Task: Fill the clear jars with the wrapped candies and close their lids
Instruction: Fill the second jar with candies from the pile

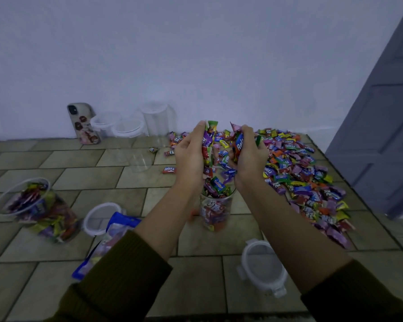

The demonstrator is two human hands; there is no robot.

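My left hand (190,154) and my right hand (250,156) are cupped together, holding a bunch of wrapped candies (221,147) above an open clear jar (215,210) that is partly filled. Candies are dropping from between my palms into its mouth. A big pile of wrapped candies (305,175) is spread on the tiled surface to the right. At the left stands another clear jar (35,208), without a lid and filled with candies. Loose lids lie at the lower right (262,268) and left of centre (100,217).
An empty clear jar (141,160) stands behind my left hand. At the back wall stand a taller lidded jar (156,119), two lids (116,125) and a leaning phone (84,123). A blue candy bag (102,247) lies under my left forearm. A grey door (382,126) is at the right.
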